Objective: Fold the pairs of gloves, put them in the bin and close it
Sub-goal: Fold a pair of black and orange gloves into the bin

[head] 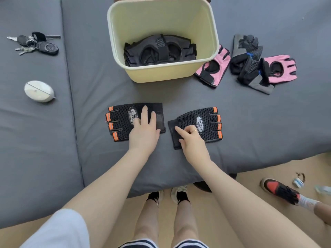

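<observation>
Left hand (144, 130) presses flat, fingers spread, pinning one black mesh orange-trimmed glove (125, 120), while right hand (190, 138), grip loosely curled, index finger pressing, straightens its twin (200, 125) alongside for folding.

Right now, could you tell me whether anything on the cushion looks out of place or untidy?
The grey and black gloves right of the bin lie in a tangled heap, with one pink glove overlapping them and the other pink glove leaning against the bin. Keys lie at far left.
</observation>
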`<state>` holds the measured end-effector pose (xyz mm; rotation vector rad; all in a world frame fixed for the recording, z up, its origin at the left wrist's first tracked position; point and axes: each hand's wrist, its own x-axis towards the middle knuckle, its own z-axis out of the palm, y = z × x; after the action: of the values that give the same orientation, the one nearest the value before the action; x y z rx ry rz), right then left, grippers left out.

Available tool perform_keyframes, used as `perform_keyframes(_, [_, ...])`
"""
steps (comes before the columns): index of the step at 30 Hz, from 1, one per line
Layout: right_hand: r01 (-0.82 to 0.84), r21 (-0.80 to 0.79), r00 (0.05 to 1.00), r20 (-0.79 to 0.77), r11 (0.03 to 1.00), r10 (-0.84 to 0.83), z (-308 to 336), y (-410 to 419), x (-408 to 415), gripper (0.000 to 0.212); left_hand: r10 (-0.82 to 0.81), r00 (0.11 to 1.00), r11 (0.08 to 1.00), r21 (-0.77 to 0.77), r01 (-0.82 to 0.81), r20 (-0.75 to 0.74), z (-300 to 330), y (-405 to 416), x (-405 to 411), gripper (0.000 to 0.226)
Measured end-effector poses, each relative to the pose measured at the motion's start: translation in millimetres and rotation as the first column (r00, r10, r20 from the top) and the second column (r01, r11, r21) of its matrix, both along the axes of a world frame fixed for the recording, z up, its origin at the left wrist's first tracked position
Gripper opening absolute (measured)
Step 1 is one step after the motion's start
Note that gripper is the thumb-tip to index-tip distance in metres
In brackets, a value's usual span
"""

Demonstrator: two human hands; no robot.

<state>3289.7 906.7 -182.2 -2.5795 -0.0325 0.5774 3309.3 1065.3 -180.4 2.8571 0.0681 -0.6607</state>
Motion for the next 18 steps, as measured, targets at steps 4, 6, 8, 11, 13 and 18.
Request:
perform_keyframes(4, [-0.091,-0.117,0.996,0.011,0.989,0.093,4.1,-1.3,6.3,0.039,-0.21,0.954,0.962,-0.126,0.241,0.215,-3.6,16.2,-11.7,0.046])
perform_keyframes(6, [-0.122,-0.136,0.991,0.029,0.983,0.127,4.7,-2.5,9.7,0.035,-0.369,0.884,0.908,-0.093,0.409,0.287,-10.8,20.9,-15.3,0.054])
perform_keyframes(8, [-0.144,-0.133,0.985,0.07,0.98,0.155,4.1,-4.5,12.1,0.03,-0.465,0.829,0.858,-0.074,0.508,0.31,-12.7,19.9,-15.8,0.053])
perform_keyframes(11, [-0.178,-0.128,0.966,0.164,0.976,0.198,-1.4,-8.6,11.4,0.027,-0.532,0.808,0.828,-0.043,0.559,0.251,-15.4,12.7,-12.6,0.066])
perform_keyframes(13, [-0.178,-0.1,0.967,0.167,0.979,0.193,-3.8,-10.6,8.3,0.025,-0.539,0.809,0.83,-0.014,0.557,0.236,-17.9,11.2,-11.2,0.061])
perform_keyframes(18, [-0.118,-0.076,0.99,0.066,0.99,0.123,-4.7,-9.1,15.8,0.022,-0.491,0.87,0.863,-0.107,0.493,0.05,-10.8,5.1,-7.3,0.064])
